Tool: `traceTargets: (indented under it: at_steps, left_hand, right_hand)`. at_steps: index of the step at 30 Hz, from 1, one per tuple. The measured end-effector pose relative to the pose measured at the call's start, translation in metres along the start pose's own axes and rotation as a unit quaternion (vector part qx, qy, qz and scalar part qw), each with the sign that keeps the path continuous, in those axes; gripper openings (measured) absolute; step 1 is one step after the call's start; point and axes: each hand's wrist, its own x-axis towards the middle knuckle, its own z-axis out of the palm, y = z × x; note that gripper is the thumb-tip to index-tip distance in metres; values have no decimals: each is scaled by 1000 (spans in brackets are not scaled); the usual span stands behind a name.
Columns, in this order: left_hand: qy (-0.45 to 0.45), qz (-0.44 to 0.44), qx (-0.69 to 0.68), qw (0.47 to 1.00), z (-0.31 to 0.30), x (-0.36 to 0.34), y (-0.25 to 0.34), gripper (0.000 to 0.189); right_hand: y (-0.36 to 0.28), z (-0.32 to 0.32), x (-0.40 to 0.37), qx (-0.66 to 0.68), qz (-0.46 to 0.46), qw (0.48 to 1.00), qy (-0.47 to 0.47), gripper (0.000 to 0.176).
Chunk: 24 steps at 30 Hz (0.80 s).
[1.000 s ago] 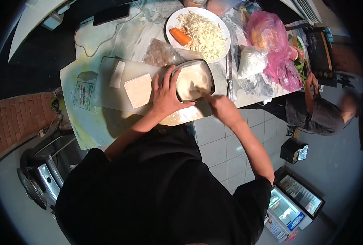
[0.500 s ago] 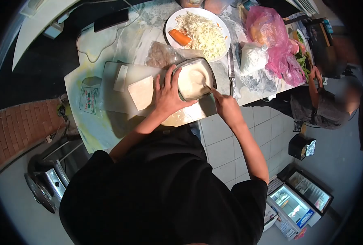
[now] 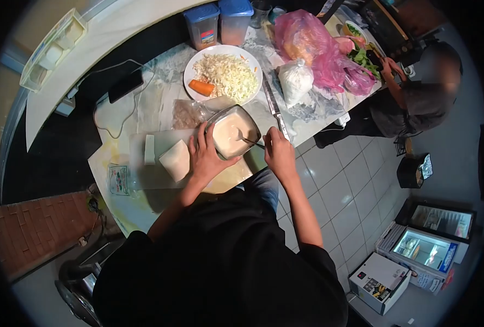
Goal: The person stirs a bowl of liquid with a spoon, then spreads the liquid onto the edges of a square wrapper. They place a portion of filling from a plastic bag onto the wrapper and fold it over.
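My left hand is clasping the 8 o'clock wall of the batter dish, which is standing at the cutting board's 2 o'clock, while my right hand is gripping the spoon and stirring, a step whose next stroke probably calls for steadying the dish.

I get a single view, from the camera on the person's head. It faces steeply down past their dark shirt, close in, with the left hand, right hand and bowl just above centre. The wide lens curves the worktop and tiled floor.
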Motion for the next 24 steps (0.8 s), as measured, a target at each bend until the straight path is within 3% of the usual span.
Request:
traceTargets:
  at_steps: [10,16,18,22,24]
  left_hand:
    - [14,-62,13,998,1,-8,12,121]
    - [63,-94,29,993,8,-14,22,121]
    - [74,-126,24,989,6,-18,30,121]
    - [119,-155,36,980,16,-27,44,122]
    - [157,-170,23,972,32,-29,47,120]
  right_hand:
    - [12,19,18,28,-62,998,-12,16]
    - [2,6,28,2,-93,984,-149,14]
    - [-2,-2,32,-41,-127,968,-214,26]
    - [-3,-7,48,-126,-161,925,-321,33]
    - [-2,-7,60,-133,-222,914,-313,36]
